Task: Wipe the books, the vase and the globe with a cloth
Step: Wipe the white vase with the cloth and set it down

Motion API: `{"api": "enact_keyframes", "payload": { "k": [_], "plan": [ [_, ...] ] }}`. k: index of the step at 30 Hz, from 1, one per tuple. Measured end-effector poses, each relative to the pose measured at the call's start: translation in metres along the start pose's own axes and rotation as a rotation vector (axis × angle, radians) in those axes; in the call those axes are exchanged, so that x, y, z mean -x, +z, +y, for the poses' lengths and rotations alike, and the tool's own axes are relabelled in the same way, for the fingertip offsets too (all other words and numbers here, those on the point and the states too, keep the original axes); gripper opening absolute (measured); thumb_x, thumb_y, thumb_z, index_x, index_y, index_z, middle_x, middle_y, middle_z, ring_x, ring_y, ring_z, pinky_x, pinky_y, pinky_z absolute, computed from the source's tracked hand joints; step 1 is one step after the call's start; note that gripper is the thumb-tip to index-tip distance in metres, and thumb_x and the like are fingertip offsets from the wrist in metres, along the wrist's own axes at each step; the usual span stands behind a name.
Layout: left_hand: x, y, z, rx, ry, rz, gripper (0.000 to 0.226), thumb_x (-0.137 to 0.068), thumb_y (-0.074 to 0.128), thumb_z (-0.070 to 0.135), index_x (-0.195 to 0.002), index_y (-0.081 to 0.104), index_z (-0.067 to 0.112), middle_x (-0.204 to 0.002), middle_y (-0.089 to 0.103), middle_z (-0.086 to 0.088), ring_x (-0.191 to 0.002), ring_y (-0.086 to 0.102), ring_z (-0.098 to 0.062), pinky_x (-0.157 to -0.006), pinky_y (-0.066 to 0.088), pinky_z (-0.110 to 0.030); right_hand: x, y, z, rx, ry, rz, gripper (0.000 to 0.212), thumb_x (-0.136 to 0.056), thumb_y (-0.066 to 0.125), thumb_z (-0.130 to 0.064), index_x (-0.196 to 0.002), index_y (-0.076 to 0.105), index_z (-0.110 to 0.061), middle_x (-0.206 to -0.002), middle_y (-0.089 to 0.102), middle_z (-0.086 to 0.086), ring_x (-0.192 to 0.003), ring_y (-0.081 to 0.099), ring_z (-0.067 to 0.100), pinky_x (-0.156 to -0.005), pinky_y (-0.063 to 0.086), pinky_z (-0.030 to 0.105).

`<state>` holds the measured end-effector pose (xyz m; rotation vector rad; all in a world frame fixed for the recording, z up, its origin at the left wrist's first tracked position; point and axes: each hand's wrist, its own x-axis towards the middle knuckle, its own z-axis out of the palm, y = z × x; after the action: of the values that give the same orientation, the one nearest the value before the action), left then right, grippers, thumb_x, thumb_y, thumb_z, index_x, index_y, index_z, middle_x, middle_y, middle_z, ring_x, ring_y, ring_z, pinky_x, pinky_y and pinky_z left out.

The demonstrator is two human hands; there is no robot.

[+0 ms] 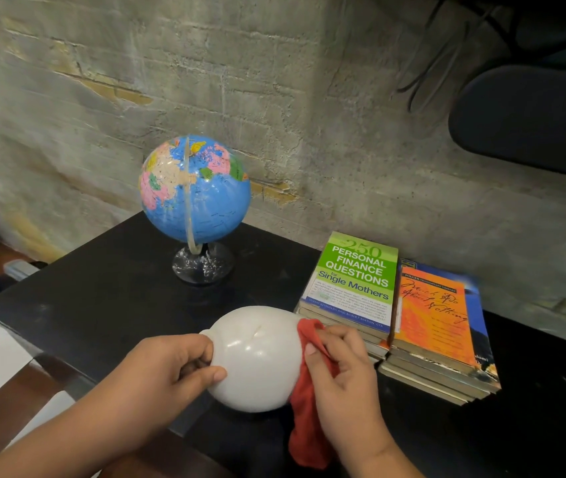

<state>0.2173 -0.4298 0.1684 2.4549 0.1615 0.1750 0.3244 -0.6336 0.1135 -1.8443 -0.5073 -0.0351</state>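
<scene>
Left hand (174,369): grasps the narrow neck of the white vase (257,360), which is tipped on its side above the black table (102,291).
Right hand (340,367): presses a red cloth (307,419) on the vase's round bottom.
Books (395,315): two stacks, just right of the vase.
Globe (194,188): upright behind, near the brick wall (309,98).

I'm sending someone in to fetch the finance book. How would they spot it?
Look at the black table against the stone wall, right of the globe. Two stacks of books lie side by side; the finance book tops the left stack. Its cover is green and white, while its neighbour, the Shakespeare paperback, is orange.
</scene>
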Motion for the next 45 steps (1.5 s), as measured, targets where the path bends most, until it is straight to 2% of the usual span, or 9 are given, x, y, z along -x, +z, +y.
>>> {"api": "enact_keyframes", "payload": {
  "k": [5,9,15,21,27,34,39,43,45],
  "plan": [
    [-0.003,0.002,0.006,-0.026,-0.019,0.016,0.032,-0.085,0.070,0.029,-0.063,0.049,0.020,-0.054,0.049,0.009,-0.054,0.045,-0.009,-0.052,0.033,-0.016,0.003,0.003,-0.014,0.134,-0.055,-0.022,0.021,-0.092,0.059,-0.031,-0.109,0.065,-0.040,-0.107,0.047,-0.020,-0.111,0.050,0.001,-0.091,0.038,0.008],
    [-0.005,0.002,0.013,-0.044,-0.015,0.043,0.037,-0.085,0.069,0.029,-0.059,0.045,0.022,-0.056,0.051,0.015,-0.057,0.046,-0.008,-0.052,0.033,-0.016,-0.001,0.003,-0.035,0.140,-0.135,-0.104,0.029,-0.088,0.053,-0.043,-0.113,0.067,-0.039,-0.109,0.046,-0.021,-0.110,0.051,0.005,-0.090,0.041,0.011],
    [-0.008,0.006,0.013,-0.062,0.062,0.100,0.034,-0.083,0.061,0.043,-0.065,0.054,0.015,-0.066,0.053,0.008,-0.058,0.045,-0.011,-0.051,0.033,-0.016,0.005,0.005,-0.046,0.418,-0.533,-0.204,0.027,-0.085,0.058,-0.033,-0.110,0.067,-0.035,-0.112,0.047,-0.017,-0.098,0.053,0.006,-0.074,0.052,0.027],
    [-0.007,0.006,0.014,-0.077,0.064,0.112,0.034,-0.086,0.068,0.033,-0.062,0.048,0.018,-0.063,0.052,0.022,-0.062,0.047,-0.006,-0.054,0.034,-0.014,-0.009,-0.003,-0.037,0.326,-0.263,-0.052,0.035,-0.089,0.046,-0.044,-0.116,0.067,-0.034,-0.109,0.043,-0.023,-0.102,0.053,0.005,-0.082,0.047,0.022],
    [-0.007,0.006,0.005,-0.136,0.130,0.102,0.044,-0.073,0.044,0.062,-0.065,0.053,0.019,-0.062,0.051,0.005,-0.067,0.050,-0.007,-0.053,0.034,-0.014,0.002,0.007,-0.050,0.458,-0.509,-0.197,0.030,-0.086,0.054,-0.036,-0.115,0.063,-0.036,-0.112,0.045,-0.017,-0.099,0.052,0.007,-0.073,0.051,0.029],
    [-0.003,0.008,-0.007,-0.138,0.131,0.122,0.051,-0.069,0.035,0.068,-0.068,0.048,0.019,-0.080,0.054,0.010,-0.067,0.049,-0.010,-0.054,0.034,-0.019,-0.008,0.000,-0.026,0.292,-0.170,-0.027,0.035,-0.089,0.048,-0.045,-0.115,0.068,-0.036,-0.108,0.042,-0.025,-0.106,0.050,0.000,-0.084,0.040,0.013],
    [-0.004,0.010,-0.009,-0.169,0.157,0.089,0.048,-0.071,0.037,0.067,-0.068,0.046,0.020,-0.068,0.050,0.004,-0.064,0.047,-0.010,-0.055,0.034,-0.019,0.006,0.009,-0.039,0.415,-0.408,-0.128,0.035,-0.085,0.052,-0.036,-0.116,0.067,-0.034,-0.112,0.045,-0.018,-0.101,0.053,0.007,-0.079,0.048,0.022],
    [0.000,0.009,-0.012,-0.132,0.115,0.075,0.051,-0.070,0.036,0.068,-0.069,0.051,0.020,-0.073,0.054,0.006,-0.069,0.052,-0.010,-0.059,0.039,-0.020,0.009,0.011,-0.024,0.183,-0.237,-0.037,0.027,-0.089,0.055,-0.041,-0.114,0.066,-0.044,-0.109,0.046,-0.023,-0.104,0.055,0.007,-0.085,0.042,0.011],
    [0.003,0.008,-0.013,-0.108,0.074,0.071,0.048,-0.069,0.039,0.068,-0.069,0.052,0.021,-0.075,0.055,0.009,-0.068,0.051,-0.009,-0.057,0.037,-0.018,0.008,0.010,-0.014,0.039,-0.123,0.041,0.032,-0.091,0.063,-0.029,-0.105,0.066,-0.057,-0.103,0.050,-0.019,-0.106,0.055,0.005,-0.088,0.038,0.006]
  ]
}}
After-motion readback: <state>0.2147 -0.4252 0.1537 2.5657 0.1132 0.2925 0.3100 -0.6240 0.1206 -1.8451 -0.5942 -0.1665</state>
